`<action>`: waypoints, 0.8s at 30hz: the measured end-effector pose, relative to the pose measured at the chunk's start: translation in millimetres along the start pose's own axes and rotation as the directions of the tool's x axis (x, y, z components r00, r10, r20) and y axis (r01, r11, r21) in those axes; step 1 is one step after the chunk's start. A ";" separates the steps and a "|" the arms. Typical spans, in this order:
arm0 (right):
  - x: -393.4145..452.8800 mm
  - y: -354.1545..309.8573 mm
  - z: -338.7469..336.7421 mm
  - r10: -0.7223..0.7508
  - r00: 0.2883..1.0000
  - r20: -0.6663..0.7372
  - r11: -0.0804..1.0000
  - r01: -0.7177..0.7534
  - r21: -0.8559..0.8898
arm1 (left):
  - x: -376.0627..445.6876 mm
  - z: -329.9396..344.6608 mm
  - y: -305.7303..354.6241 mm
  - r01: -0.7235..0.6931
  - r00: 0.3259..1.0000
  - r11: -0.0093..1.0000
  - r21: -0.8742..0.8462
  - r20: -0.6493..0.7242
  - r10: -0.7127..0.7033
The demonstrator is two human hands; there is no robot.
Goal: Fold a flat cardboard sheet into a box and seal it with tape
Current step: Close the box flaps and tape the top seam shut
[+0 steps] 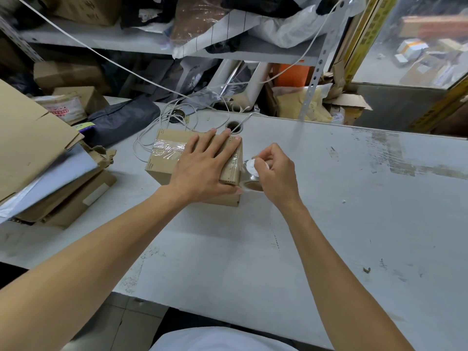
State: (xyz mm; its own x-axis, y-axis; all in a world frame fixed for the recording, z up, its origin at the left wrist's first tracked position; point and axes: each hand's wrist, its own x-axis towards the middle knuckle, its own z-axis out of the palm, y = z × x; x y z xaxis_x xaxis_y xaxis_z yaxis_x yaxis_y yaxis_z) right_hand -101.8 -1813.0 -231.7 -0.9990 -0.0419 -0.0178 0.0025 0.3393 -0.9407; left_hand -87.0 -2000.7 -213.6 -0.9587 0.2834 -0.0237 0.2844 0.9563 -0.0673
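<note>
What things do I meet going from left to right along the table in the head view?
Stack of flat cardboard → cardboard box → left hand, flat on the box → tape roll → right hand, on the roll → bare table.

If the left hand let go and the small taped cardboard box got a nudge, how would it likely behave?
The cardboard box would probably slide rather than tip: it sits squat and flat on the smooth table. It likely feels light, being small with thin walls. The left hand presses flat on top without denting it, so it seems fairly stiff. The tape roll held by the right hand may tug it.
</note>
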 end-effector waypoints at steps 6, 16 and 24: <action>0.6 11.2 -13.2 -0.050 0.979 0.198 0.998 0.058 -0.035 | 0.6 0.6 -0.1 -0.005 1.000 1.000 -0.003 -0.004 0.004; 0.7 11.8 -9.6 -0.038 0.991 0.126 0.989 0.019 0.147 | 0.7 -0.7 -0.3 -0.001 1.000 1.000 0.006 0.001 0.001; 4.5 16.0 3.3 0.010 0.952 -0.305 0.995 0.020 0.095 | -0.2 -0.3 0.4 0.007 1.000 1.000 -0.003 0.001 -0.007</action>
State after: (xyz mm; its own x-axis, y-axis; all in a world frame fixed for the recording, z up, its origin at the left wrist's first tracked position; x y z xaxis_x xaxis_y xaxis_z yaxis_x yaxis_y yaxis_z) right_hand -106.1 -1810.8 -248.0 -0.9652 0.2499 0.0766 -0.0129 0.2473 -0.9689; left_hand -86.7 -2000.4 -213.3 -0.9608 0.2763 -0.0240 0.2773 0.9586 -0.0649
